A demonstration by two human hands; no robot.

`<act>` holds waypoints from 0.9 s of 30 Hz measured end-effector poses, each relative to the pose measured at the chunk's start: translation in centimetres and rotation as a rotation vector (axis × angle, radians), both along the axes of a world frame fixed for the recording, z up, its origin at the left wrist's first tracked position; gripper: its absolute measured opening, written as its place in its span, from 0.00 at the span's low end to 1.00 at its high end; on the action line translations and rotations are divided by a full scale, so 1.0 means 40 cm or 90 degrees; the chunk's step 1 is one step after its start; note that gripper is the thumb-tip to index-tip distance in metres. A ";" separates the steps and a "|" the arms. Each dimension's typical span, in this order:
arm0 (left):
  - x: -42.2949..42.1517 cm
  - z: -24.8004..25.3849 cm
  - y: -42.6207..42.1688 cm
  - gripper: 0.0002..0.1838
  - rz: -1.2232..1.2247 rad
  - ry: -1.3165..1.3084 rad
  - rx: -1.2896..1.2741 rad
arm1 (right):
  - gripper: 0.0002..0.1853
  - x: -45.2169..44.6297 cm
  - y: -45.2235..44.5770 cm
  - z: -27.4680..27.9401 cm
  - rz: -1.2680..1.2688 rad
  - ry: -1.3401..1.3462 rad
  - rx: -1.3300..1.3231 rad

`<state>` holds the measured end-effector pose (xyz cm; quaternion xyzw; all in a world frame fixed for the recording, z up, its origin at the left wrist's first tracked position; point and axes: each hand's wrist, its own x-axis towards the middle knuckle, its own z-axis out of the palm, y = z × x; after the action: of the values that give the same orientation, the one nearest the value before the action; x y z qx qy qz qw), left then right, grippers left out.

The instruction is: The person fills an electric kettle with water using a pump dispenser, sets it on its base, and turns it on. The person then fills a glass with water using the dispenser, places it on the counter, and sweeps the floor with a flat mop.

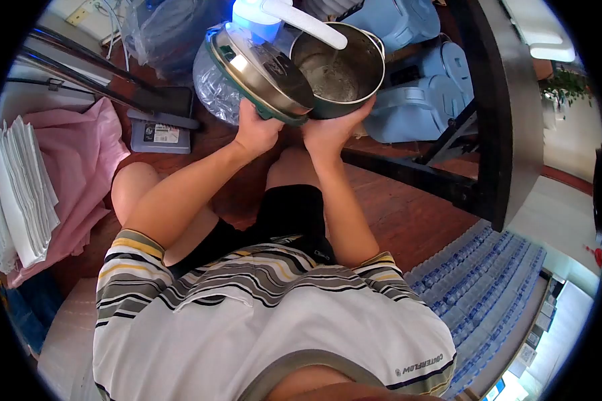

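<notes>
My left hand [257, 128] grips the edge of a round metal lid [264, 67] with a dark green rim, tilted on its side. My right hand [334, 130] supports a metal pot [364, 77] with a dark green outside from below, its open top facing me. The lid's edge comes close to the pot's side. A white bottle-top water pump [254, 12] with a glowing blue base reaches its spout [314, 28] over the pot. A thin stream seems to fall from it, and liquid shows in the pot. A clear water bottle [214, 87] stands partly behind the lid.
Blue water jugs [415, 110] stand right of the pot beside a dark table frame [475, 154]. On the left are a grey box [160, 136], a pink bag [87, 147] and folded white sheets [27, 194]. Packs of bottles [478, 274] lie at the lower right.
</notes>
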<state>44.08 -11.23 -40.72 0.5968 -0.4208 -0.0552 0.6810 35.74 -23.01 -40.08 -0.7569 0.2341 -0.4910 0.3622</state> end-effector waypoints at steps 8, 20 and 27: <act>-0.008 0.005 -0.001 0.02 -0.010 0.249 0.072 | 0.71 -0.001 -0.008 -0.004 0.020 0.000 -0.007; -0.006 0.019 0.002 0.07 -0.021 0.170 0.053 | 0.71 -0.004 -0.001 0.015 0.032 -0.001 -0.013; -0.007 0.019 -0.001 0.08 0.004 0.101 0.035 | 0.70 -0.010 -0.001 0.012 0.012 0.032 0.007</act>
<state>43.80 -11.26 -39.97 0.6106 -0.3620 -0.1118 0.6955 35.35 -23.07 -39.59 -0.7691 0.2387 -0.4675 0.3647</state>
